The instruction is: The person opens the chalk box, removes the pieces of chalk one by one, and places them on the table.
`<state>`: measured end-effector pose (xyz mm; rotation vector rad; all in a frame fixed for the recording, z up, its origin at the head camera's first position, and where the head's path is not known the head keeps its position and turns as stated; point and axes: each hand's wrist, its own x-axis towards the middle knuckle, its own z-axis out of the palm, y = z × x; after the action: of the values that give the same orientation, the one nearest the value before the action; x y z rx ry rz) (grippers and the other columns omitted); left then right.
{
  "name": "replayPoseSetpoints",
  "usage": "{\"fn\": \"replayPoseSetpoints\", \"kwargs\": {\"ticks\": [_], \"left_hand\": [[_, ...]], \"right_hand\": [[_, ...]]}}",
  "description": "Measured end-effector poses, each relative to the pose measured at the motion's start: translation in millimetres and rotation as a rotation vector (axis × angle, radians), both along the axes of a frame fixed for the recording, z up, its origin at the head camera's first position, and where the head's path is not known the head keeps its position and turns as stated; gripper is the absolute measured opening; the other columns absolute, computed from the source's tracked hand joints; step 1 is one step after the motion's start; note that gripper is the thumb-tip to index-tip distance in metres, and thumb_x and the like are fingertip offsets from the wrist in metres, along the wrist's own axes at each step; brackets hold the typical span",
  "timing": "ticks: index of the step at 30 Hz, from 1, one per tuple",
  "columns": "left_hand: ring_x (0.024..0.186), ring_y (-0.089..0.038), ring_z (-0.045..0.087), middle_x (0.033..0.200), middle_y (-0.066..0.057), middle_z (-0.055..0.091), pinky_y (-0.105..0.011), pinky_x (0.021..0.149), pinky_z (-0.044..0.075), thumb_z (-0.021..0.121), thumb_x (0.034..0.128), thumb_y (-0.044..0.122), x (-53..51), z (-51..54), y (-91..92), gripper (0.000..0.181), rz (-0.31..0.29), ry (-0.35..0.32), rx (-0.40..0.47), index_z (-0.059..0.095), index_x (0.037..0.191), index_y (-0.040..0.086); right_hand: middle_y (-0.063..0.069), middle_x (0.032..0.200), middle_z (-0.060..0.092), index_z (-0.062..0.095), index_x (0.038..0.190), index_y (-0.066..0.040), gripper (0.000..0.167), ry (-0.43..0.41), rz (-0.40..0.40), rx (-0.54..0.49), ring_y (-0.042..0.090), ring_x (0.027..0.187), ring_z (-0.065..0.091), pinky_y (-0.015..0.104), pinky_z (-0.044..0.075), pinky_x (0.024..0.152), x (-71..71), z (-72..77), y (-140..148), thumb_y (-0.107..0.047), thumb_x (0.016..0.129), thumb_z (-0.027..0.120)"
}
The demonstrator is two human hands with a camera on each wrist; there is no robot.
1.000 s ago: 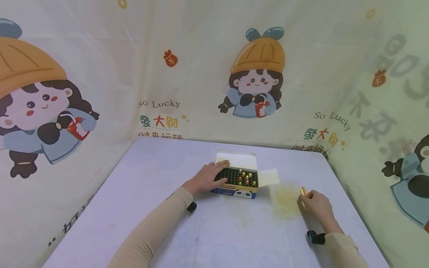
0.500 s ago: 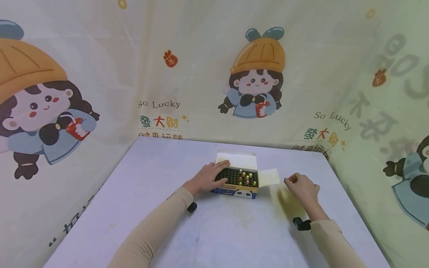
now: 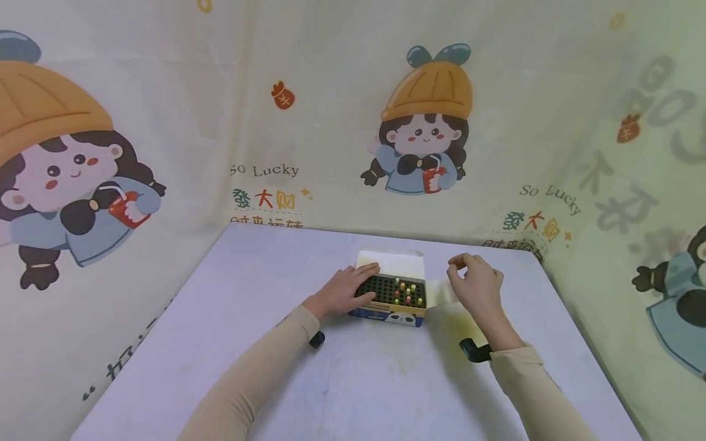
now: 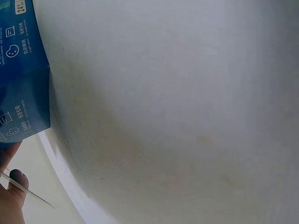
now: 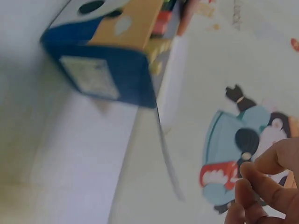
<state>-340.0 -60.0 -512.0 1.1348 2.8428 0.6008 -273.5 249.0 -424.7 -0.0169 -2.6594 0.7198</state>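
The left hand (image 3: pixel 343 291), fingers outstretched, apparently steadies the box (image 3: pixel 405 318) beneath it. The right hand (image 3: pixel 480 286) curls its fingers, nothing visible between them; reaching the coloured sticks (image 3: pixel 408 300) between both hands probably calls for a precise pinch.

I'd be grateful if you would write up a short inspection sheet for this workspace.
Surface: pale table with yellowish smudges right of the box.
Job's things: open box with a black holder; short coloured sticks stand toward its right end, and many holes have no stick.
Clutter: nothing seen.
Hands: left hand rests on the box's left end; right hand is raised by the right flap, fingertips drawn together; whether they hold anything cannot be made out.
Cables: nothing seen.
Surroundings: backdrop printed with cartoon figures and "So Lucky" lettering.
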Motion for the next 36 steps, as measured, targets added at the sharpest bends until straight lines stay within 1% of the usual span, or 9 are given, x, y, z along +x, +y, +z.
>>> {"fn": "replayPoseSetpoints", "kwargs": {"ticks": [2,5,10,13,16,21,24,30,36], "left_hand": [[0.151,-0.046,0.032,0.173,0.004,0.023,-0.070,0.118,0.028,0.043,0.1073,0.056,0.2,0.4,-0.2,0.070,0.000,0.004,-0.004,0.023,0.167,0.027],[0.151,-0.046,0.032,0.173,0.004,0.023,-0.070,0.118,0.028,0.043,0.1073,0.056,0.1,0.8,-0.1,0.069,0.001,0.005,-0.010,0.023,0.167,0.027],[0.151,-0.047,0.032,0.173,0.004,0.023,-0.071,0.117,0.028,0.043,0.1074,0.057,0.8,0.5,0.5,0.069,0.003,0.003,-0.011,0.023,0.167,0.027],[0.151,-0.047,0.032,0.172,0.004,0.023,-0.071,0.117,0.028,0.043,0.1075,0.056,1.6,0.6,0.4,0.069,0.002,0.001,-0.009,0.023,0.167,0.027],[0.150,-0.047,0.033,0.172,0.003,0.024,-0.072,0.117,0.028,0.044,0.1075,0.055,2.5,1.5,0.1,0.069,0.000,-0.001,0.002,0.025,0.167,0.026],[0.150,-0.045,0.034,0.172,0.003,0.024,-0.070,0.118,0.028,0.043,0.1076,0.055,1.9,1.7,0.5,0.069,0.001,0.008,0.001,0.025,0.167,0.025],[0.151,-0.044,0.034,0.172,0.005,0.023,-0.068,0.119,0.028,0.043,0.1076,0.056,1.0,1.5,0.8,0.069,0.004,0.010,-0.005,0.024,0.167,0.026],[0.151,-0.045,0.033,0.172,0.005,0.023,-0.068,0.119,0.027,0.044,0.1074,0.055,0.1,1.1,0.5,0.069,0.009,0.003,-0.001,0.024,0.167,0.026],[0.152,-0.045,0.033,0.172,0.005,0.023,-0.068,0.119,0.027,0.044,0.1073,0.056,-0.6,1.2,0.3,0.069,0.005,0.002,-0.004,0.023,0.167,0.027]], "right_hand": [[0.013,0.104,0.071,0.074,0.106,-0.007,0.024,-0.008,0.031,0.012,0.029,0.083,0.061,0.069,0.032,0.098,0.6,2.7,-7.6,-0.019,0.102,0.053],[0.011,0.105,0.072,0.075,0.108,-0.008,0.023,-0.067,0.092,0.058,0.028,0.083,0.063,0.070,0.034,0.098,1.7,0.2,-18.0,-0.019,0.102,0.056],[0.007,0.105,0.073,0.077,0.109,-0.011,0.019,-0.202,0.184,0.148,0.031,0.095,0.067,0.071,0.037,0.100,1.3,-16.8,-31.4,-0.019,0.101,0.062],[0.004,0.103,0.073,0.078,0.108,-0.014,0.015,-0.266,0.238,0.201,0.032,0.096,0.067,0.070,0.039,0.098,1.1,-26.1,-37.2,-0.019,0.099,0.066],[0.000,0.099,0.073,0.077,0.108,-0.014,0.013,-0.302,0.308,0.227,0.028,0.094,0.066,0.066,0.042,0.095,0.1,-31.3,-40.2,-0.019,0.098,0.071],[-0.005,0.089,0.074,0.075,0.104,-0.015,0.008,-0.320,0.375,0.224,0.021,0.088,0.066,0.058,0.043,0.090,-2.3,-33.0,-40.9,-0.016,0.095,0.074],[-0.005,0.089,0.075,0.075,0.100,-0.016,0.006,-0.315,0.386,0.224,0.020,0.087,0.068,0.056,0.044,0.089,-3.9,-33.8,-41.1,-0.015,0.095,0.075],[-0.002,0.096,0.078,0.078,0.099,-0.017,0.007,-0.289,0.392,0.247,0.024,0.092,0.070,0.055,0.045,0.088,-5.9,-35.0,-43.8,-0.013,0.093,0.077],[-0.004,0.092,0.077,0.078,0.096,-0.018,0.009,-0.264,0.399,0.263,0.021,0.086,0.068,0.056,0.045,0.088,-5.4,-35.8,-46.1,-0.009,0.093,0.077]]}}
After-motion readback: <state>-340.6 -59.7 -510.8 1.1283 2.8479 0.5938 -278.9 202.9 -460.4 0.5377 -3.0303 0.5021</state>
